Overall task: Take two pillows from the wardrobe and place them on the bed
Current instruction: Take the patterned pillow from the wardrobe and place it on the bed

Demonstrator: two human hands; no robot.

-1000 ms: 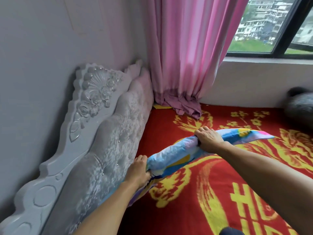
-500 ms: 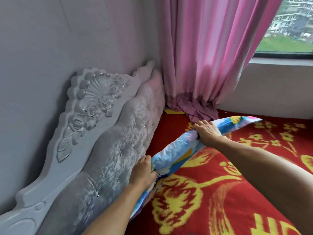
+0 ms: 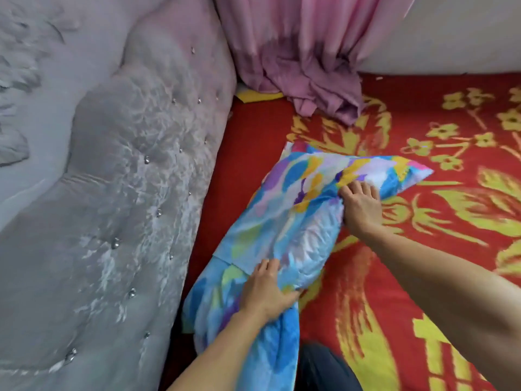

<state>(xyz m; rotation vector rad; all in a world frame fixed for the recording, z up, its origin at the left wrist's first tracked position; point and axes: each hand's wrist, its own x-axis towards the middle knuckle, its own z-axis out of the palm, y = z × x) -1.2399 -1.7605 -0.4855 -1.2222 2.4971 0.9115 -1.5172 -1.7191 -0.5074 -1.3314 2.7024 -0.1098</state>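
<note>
A blue pillow [image 3: 284, 218] with purple, yellow and white patches lies on the red and gold bed cover [image 3: 423, 249], close to the headboard. Its near end hangs loose toward me. My left hand [image 3: 266, 290] grips the pillow's near part, fingers curled into the fabric. My right hand [image 3: 361, 207] clutches the pillow's right edge farther along. Only one pillow can be seen.
A grey tufted headboard [image 3: 112, 193] runs along the left. A pink curtain [image 3: 304, 57] bunches on the bed at the far corner, beside a white wall. A dark trouser knee [image 3: 324, 365] shows at the bottom.
The pillow has come down from the air onto the bed cover beside the headboard. Both hands lowered with it, and the camera tilted down and moved closer.
</note>
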